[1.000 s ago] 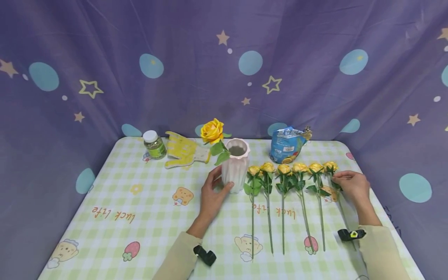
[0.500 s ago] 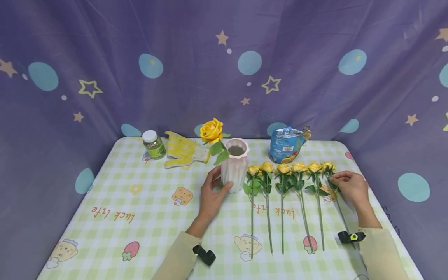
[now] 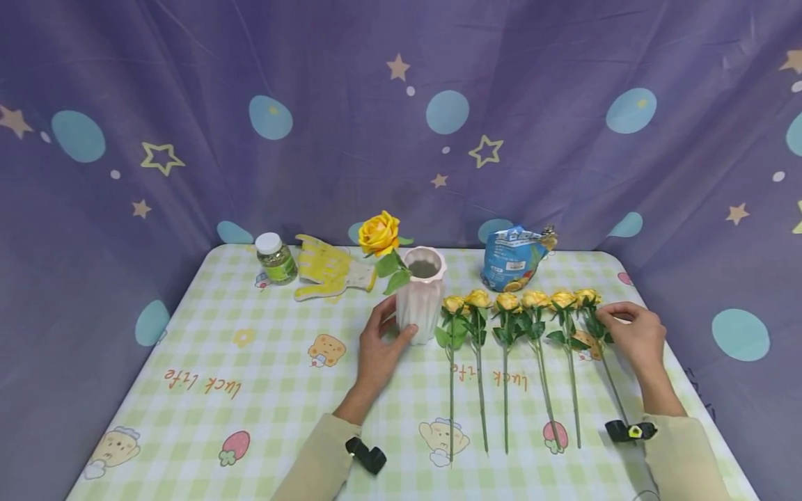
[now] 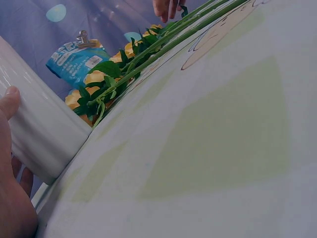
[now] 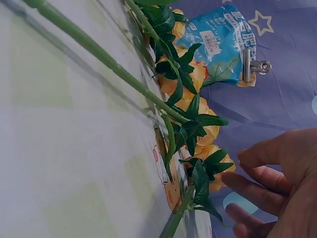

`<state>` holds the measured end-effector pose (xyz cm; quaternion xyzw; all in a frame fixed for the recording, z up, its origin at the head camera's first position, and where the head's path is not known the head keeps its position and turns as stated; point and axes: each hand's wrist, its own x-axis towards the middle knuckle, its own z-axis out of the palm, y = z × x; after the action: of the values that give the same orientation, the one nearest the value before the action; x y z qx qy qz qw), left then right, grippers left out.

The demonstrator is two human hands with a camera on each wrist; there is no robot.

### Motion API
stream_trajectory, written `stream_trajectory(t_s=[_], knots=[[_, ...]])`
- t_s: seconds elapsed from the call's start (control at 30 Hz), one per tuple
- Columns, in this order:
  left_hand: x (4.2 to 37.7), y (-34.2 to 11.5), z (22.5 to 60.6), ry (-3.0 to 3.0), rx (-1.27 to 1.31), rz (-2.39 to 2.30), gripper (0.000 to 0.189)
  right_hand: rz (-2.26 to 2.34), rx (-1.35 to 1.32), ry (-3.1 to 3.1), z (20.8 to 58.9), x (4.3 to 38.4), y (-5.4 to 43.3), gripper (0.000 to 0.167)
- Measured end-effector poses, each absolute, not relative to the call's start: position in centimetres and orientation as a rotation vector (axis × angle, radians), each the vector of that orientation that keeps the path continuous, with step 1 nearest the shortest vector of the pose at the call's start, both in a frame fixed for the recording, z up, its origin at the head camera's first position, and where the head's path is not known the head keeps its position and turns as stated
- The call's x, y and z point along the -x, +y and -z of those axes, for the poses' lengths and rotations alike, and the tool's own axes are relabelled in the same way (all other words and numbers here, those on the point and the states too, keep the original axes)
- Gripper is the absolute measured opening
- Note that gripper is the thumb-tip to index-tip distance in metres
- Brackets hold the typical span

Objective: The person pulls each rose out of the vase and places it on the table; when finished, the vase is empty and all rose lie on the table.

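My left hand (image 3: 379,353) holds the pinkish-white ribbed vase (image 3: 421,309) around its lower body, thumb at the front. One large yellow rose (image 3: 379,234) stands in that vase, leaning left over the rim. To the right, several smaller yellow roses lie side by side, stems toward me. Beside the head of the rightmost rose (image 3: 587,298) is my right hand (image 3: 638,339). In the right wrist view its fingers (image 5: 255,193) are loosely bent and spread apart, with nothing between them, close to the rose's petals (image 5: 225,171).
Behind the roses stands a blue pouch (image 3: 510,261) with a metal clip (image 5: 255,66). A white-lidded jar (image 3: 278,261) and a yellow-and-white glove (image 3: 328,268) sit at the back left. A checked cloth (image 3: 188,417) covers the table, with a purple curtain (image 3: 351,160) behind.
My right hand has let go of the rightmost rose's stem and drawn slightly right, after nudging that rose a little left. The left hand stays on the vase.
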<state>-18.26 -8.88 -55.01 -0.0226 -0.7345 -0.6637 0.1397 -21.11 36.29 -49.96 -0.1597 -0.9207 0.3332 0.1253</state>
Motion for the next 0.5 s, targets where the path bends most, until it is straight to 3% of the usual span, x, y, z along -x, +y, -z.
stream_trajectory(t_s=[0.5], knots=[[18.3,-8.9,55.2,-2.120,0.059,1.915,0.068,-1.229,0.329,-2.335,47.4,19.5,32.9,0.021]])
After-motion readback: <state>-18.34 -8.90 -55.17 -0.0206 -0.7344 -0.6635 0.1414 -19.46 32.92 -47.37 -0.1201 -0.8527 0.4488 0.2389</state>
